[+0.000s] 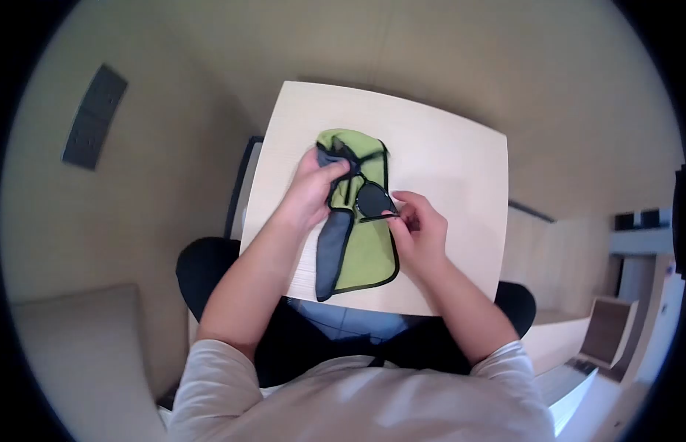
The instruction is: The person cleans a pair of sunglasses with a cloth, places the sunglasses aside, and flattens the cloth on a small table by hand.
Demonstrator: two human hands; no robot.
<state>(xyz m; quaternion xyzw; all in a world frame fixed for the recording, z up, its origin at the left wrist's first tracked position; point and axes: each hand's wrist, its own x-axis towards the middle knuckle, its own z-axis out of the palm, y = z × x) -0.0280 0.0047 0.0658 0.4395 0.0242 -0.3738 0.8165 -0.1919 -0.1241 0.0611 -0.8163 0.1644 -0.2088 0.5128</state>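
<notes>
Ctr of frame: my L hand [311, 190] is pinching the pouch [369, 254] by its L edge; my R hand [422, 228] is pinching the shades [372, 200], which are showing over it.

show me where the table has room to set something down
Most room: the table at far right, bordered by the right hand, the green cloth and the right edge. A narrower strip lies between the cloth and the far edge. Crowded: the middle, with the left hand, cloth and sunglasses.
</notes>
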